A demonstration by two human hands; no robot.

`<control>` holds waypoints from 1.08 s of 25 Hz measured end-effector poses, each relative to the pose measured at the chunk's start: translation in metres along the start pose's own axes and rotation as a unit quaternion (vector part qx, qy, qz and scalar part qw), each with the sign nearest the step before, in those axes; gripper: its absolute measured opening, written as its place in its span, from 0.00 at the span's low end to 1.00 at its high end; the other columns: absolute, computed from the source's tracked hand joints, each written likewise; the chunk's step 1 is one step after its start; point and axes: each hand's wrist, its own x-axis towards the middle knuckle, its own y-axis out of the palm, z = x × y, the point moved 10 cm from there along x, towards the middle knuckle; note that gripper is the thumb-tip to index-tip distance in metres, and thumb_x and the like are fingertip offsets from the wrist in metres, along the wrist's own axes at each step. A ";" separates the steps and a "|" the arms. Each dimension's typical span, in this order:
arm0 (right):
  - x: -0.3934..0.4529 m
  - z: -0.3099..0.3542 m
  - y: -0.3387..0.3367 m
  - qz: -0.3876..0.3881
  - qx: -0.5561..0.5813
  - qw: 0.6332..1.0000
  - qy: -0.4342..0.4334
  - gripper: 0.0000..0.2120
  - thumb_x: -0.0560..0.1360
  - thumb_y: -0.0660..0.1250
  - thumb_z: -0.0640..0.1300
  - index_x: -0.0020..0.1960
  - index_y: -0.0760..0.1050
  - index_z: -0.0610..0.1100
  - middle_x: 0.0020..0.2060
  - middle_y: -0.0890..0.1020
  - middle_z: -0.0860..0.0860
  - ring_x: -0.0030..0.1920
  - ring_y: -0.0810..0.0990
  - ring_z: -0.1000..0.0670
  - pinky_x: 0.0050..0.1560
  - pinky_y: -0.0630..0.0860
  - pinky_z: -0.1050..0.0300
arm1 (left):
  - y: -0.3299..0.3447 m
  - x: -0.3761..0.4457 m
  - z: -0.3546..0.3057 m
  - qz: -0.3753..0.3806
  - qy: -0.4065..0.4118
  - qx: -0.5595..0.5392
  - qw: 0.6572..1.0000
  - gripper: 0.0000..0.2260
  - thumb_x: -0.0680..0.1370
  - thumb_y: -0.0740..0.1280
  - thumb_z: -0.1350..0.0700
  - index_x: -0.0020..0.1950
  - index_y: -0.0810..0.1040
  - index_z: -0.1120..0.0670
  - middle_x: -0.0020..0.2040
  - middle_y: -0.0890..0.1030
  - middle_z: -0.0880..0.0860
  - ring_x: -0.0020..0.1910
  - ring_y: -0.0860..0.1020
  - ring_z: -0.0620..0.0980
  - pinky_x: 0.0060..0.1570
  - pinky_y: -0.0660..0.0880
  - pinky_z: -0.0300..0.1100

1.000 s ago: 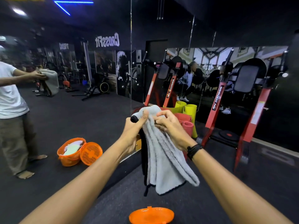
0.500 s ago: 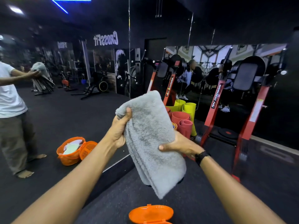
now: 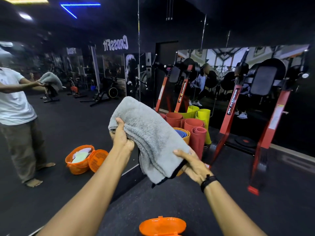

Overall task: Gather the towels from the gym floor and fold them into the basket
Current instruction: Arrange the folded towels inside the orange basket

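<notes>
Dark rubber gym flooring [image 3: 238,201] runs up to a mirrored wall, and in front of it the person holds a fluffy grey towel with a dark edge [image 3: 150,137] in the air at about chest height, folded over into a thick pad. Their left hand [image 3: 121,137] grips the upper left corner, thumb on top, fingers hidden in the pile. Their right hand [image 3: 190,163] clamps the lower right edge, thumb laid across the top face. An orange plastic lid [image 3: 162,225] lies on the floor just below the arms; the basket itself I cannot see directly, only an orange basket in the mirror [image 3: 80,159] with pale cloth inside. Rolled red and yellow exercise mats [image 3: 194,126] stand behind the towel, beside a red weight rack [image 3: 228,116]. My worry is the loose bottom corner: it hangs free below the right hand, so the fold could slide open on the way down to the basket, since plush cloth slips on itself.
</notes>
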 end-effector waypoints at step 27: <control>0.050 -0.002 -0.156 -0.063 -0.708 0.697 0.091 0.34 0.66 0.76 0.55 0.68 0.72 0.45 0.64 0.76 0.44 0.64 0.73 0.40 0.60 0.71 0.53 | -0.159 -0.018 0.078 0.211 -0.059 0.897 0.385 0.17 0.74 0.72 0.54 0.60 0.76 0.58 0.54 0.80 0.54 0.52 0.79 0.52 0.54 0.72 0.39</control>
